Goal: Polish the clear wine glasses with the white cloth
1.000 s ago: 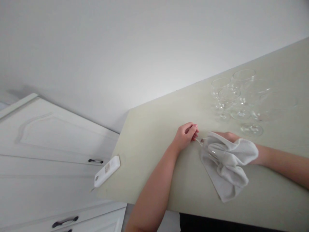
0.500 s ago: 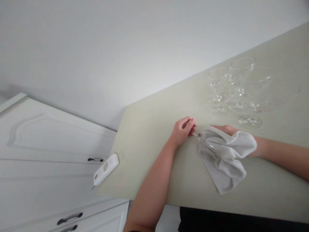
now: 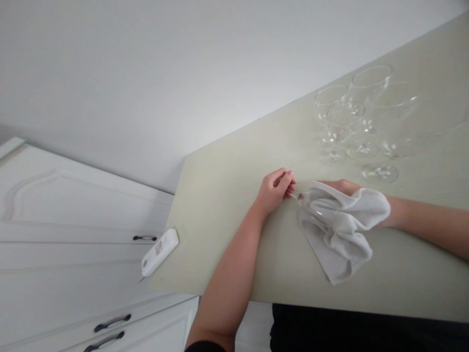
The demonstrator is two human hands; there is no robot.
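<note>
My left hand (image 3: pixel 274 189) is closed on the stem end of a clear wine glass (image 3: pixel 300 197), which lies tilted low over the counter with its bowl toward the right. A light grey cloth (image 3: pixel 344 225) wraps around the bowl and hangs in folds toward the front edge. Behind the cloth, my right hand (image 3: pixel 345 186) grips it against the glass. Its fingers are mostly covered by the fabric, and the glass's foot is hidden in my left hand.
Several clear stemmed glasses, among them a short-stemmed glass (image 3: pixel 345 115), stand close together at the back right of the pale counter (image 3: pixel 220 205). A white box-like device (image 3: pixel 160 253) lies at the counter's left edge. White cabinets (image 3: pixel 73 195) stand at the left, below a plain wall.
The view has shifted slightly, so the counter and glasses appear a little higher. Both hands keep their hold on the wine glass and cloth, nearly unchanged.
</note>
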